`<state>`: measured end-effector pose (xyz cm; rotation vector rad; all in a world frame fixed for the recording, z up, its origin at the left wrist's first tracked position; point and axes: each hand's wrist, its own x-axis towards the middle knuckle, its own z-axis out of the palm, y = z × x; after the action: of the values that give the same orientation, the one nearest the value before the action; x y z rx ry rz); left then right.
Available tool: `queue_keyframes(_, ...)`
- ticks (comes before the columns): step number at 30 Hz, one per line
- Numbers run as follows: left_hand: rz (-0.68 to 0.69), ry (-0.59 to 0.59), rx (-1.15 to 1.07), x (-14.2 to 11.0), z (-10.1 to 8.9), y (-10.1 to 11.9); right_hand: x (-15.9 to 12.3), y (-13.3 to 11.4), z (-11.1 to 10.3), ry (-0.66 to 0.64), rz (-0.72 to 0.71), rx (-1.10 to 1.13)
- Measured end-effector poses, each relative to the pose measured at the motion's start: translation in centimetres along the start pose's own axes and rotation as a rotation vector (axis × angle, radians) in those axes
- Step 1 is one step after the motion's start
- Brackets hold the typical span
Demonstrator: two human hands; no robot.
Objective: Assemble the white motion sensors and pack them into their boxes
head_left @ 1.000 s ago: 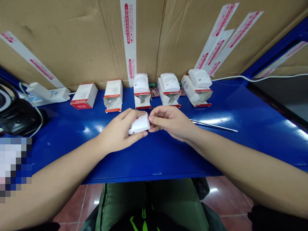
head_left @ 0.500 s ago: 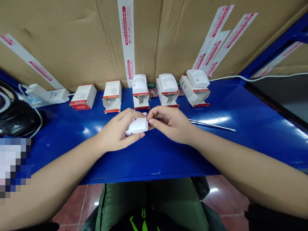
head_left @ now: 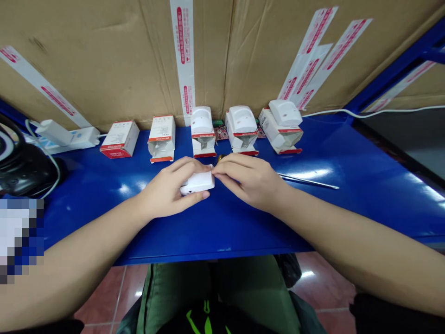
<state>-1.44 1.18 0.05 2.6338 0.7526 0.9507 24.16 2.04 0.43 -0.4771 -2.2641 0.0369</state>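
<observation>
A white detector (head_left: 199, 182) lies low over the blue table, its body held between the thumb and fingers of my left hand (head_left: 170, 188). Against its right end, my right hand (head_left: 248, 178) is closed in a pinch. Whatever sits between those fingertips is too small or hidden to make out. A small golden-brown piece (head_left: 220, 158) shows just behind the right fingers; most of it is covered. To the right of my right hand lies a slim silver metal tool (head_left: 309, 181), partly hidden by the wrist.
Behind my hands stand an opened detector box (head_left: 162, 132), a closed box (head_left: 120, 139) and three opened boxes topped with white detectors (head_left: 242, 118). Red circuit boards (head_left: 221, 133) lie between them. A power strip (head_left: 83, 138) and black device (head_left: 28, 162) occupy the left. Cardboard (head_left: 132, 55) walls the back.
My right hand has turned over, its knuckles now facing up, with the fingertips still at the detector's right end. The golden-brown piece has come into view. My left hand keeps its hold.
</observation>
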Motion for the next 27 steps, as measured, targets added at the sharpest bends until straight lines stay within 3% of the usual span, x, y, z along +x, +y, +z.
queue_keyframes(12,-0.005,-0.037,-0.012,-0.07,-0.08,0.13,0.07,0.66,0.33,0.015,0.185,0.281)
queue_keyframes(21,0.032,-0.012,-0.002,-0.11,0.14,-0.17,0.23,0.18,0.70,0.001,0.550,0.647)
queue_keyframes(27,0.058,0.035,-0.006,0.05,0.40,-0.17,0.11,0.13,0.90,0.044,0.448,0.510)
